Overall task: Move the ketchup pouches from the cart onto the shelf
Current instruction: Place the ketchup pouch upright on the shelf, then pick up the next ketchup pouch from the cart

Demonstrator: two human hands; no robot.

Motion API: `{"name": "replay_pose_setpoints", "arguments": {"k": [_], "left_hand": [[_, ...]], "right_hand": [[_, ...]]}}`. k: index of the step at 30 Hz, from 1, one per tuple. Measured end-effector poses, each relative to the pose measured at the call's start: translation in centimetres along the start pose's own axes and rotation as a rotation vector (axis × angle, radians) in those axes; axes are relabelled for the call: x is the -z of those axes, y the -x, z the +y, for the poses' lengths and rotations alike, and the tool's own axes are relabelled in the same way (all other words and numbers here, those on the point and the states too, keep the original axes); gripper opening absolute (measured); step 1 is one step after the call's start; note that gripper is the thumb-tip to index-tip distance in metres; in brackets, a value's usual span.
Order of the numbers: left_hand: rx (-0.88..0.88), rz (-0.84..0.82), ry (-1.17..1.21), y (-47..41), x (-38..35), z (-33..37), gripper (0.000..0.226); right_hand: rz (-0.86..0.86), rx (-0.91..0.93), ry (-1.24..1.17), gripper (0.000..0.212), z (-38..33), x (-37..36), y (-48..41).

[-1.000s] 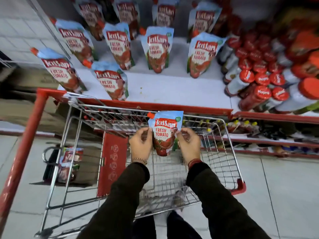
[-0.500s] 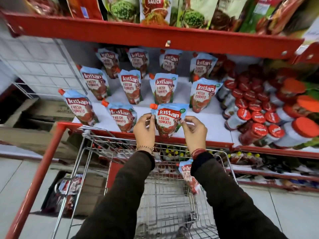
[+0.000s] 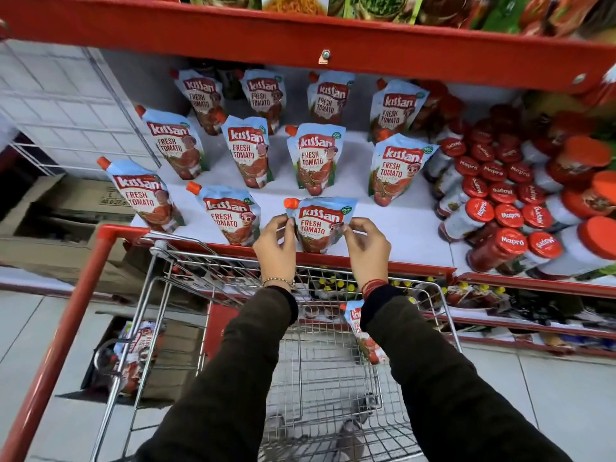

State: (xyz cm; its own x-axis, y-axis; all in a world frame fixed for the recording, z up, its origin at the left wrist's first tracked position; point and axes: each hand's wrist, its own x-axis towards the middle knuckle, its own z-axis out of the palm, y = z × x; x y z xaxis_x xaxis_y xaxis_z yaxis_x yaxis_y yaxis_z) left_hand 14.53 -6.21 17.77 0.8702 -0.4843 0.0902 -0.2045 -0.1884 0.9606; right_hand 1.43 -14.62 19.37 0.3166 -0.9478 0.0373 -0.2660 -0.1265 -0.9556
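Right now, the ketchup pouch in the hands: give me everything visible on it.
The held pouch is a glossy flexible stand-up pack, light blue on top, with a red Kissan banner, "FRESH TOMATO" lettering, tomato artwork and an orange screw cap at its upper left corner. It stands upright, label towards the camera, at the front edge of the white shelf, right of another pouch. The left hand and right hand pinch its side edges. Whether its base rests on the shelf cannot be told.

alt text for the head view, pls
Both hands, left and right, stand a ketchup pouch upright at the white shelf's front edge, beside ten others. One pouch lies in the cart below.
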Motion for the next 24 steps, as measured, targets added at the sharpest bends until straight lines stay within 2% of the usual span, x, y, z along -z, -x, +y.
{"name": "replay_pose_setpoints", "arguments": {"k": [5, 7, 10, 16, 24], "left_hand": [[0.047, 0.049, 0.124, 2.2, -0.7, -1.3, 0.028], [0.122, 0.063, 0.179, 3.7, -1.0, -2.6, 0.026], [0.143, 0.062, 0.191, 7.1, -1.7, -4.4, 0.02], [0.237, -0.094, 0.004, 14.0, -4.8, -9.6, 0.021], [0.36, -0.339, -0.212, 17.8, -11.0, -17.9, 0.028]], "right_hand": [[0.013, 0.003, -0.016, 0.025, 1.1, 0.3, 1.3], [0.012, -0.018, -0.011, 0.024, 2.4, 0.9, 2.3], [0.02, -0.044, 0.044, 0.021, 5.6, 2.1, 4.2], [-0.03, -0.201, 0.108, 0.013, 13.3, 4.8, 7.9], [-0.013, -0.321, 0.299, 0.018, 23.4, 8.0, 8.1]]}}
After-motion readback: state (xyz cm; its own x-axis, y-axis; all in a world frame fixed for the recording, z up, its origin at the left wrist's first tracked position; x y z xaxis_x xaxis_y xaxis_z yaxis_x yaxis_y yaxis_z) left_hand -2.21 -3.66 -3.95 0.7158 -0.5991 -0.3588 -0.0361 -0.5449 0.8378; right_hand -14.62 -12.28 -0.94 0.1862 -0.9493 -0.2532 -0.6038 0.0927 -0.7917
